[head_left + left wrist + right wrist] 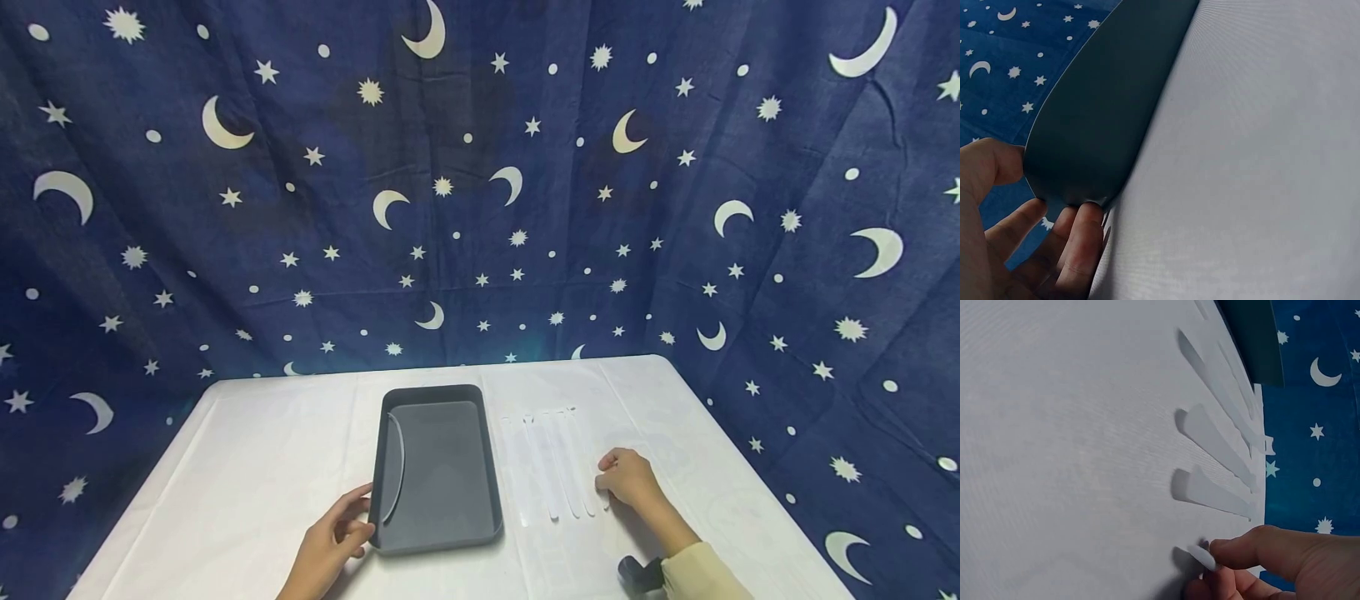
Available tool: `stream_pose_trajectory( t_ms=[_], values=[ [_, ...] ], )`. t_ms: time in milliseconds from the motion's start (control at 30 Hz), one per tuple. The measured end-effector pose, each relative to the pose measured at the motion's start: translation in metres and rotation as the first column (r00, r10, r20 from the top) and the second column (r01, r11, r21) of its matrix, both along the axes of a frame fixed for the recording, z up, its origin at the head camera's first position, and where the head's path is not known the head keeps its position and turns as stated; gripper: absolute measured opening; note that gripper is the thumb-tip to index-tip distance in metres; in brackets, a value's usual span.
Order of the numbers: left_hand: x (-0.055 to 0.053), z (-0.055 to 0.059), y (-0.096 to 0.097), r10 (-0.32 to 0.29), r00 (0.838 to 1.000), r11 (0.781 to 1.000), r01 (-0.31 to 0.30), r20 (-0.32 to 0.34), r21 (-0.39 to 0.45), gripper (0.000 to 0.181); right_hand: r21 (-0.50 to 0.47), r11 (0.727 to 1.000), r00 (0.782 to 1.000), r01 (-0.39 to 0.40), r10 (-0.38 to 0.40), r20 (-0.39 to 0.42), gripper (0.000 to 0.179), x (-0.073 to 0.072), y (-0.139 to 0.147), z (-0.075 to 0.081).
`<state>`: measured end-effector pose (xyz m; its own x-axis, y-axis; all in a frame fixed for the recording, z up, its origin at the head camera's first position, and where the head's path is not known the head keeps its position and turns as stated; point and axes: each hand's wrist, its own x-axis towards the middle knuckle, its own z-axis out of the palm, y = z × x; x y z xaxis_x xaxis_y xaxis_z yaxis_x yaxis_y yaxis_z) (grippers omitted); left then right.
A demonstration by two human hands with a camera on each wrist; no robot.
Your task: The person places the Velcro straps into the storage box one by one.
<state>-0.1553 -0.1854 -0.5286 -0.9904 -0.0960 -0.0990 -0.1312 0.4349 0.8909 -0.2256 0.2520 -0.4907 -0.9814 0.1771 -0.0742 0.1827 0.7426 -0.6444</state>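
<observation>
A dark grey rectangular tray [446,475] lies on the table, and a thin white curved strip [402,457] leans along its left inner side. My left hand [330,537] grips the tray's near left corner; in the left wrist view the thumb is at the rim and the fingertips press the outer wall. To the right of the tray, several thin white strips [1219,440] with rounded, slightly raised near ends lie side by side. At the right end of this row, my right hand [633,482] pinches the rounded end of a white strip [1202,556] between thumb and fingers.
A white cloth covers the table [262,458]. Behind it and to the sides hangs a dark blue curtain [480,225] with moons and stars. A black device [641,575] sits at my right wrist, beside the pale sleeve [701,571].
</observation>
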Motion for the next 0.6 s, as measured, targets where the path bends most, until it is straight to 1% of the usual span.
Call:
stream_pose_trajectory(
  t_ms=[133, 233, 367, 600],
  values=[
    [0.001, 0.001, 0.0, -0.003, 1.0, 1.0, 0.003, 0.001, 0.006, 0.06, -0.038, 0.999, 0.999, -0.002, 0.004, 0.046, 0.022, -0.002, 0.004, 0.001],
    [0.001, 0.001, 0.0, -0.002, 1.0, 1.0, 0.002, 0.001, 0.006, 0.059, -0.1, 0.995, 0.996, 0.011, -0.002, 0.084, 0.023, -0.003, 0.007, 0.002],
    [0.001, 0.001, 0.0, 0.001, 1.0, 1.0, -0.001, 0.0, 0.001, 0.059, -0.173, 0.985, 0.993, 0.02, 0.0, 0.115, 0.025, -0.005, 0.011, 0.003],
    [0.001, 0.001, -0.001, 0.003, 1.0, 1.0, -0.003, 0.002, -0.01, 0.059, -0.252, 0.967, 0.985, 0.044, 0.0, 0.174, 0.028, -0.009, 0.017, 0.0]
  ],
)
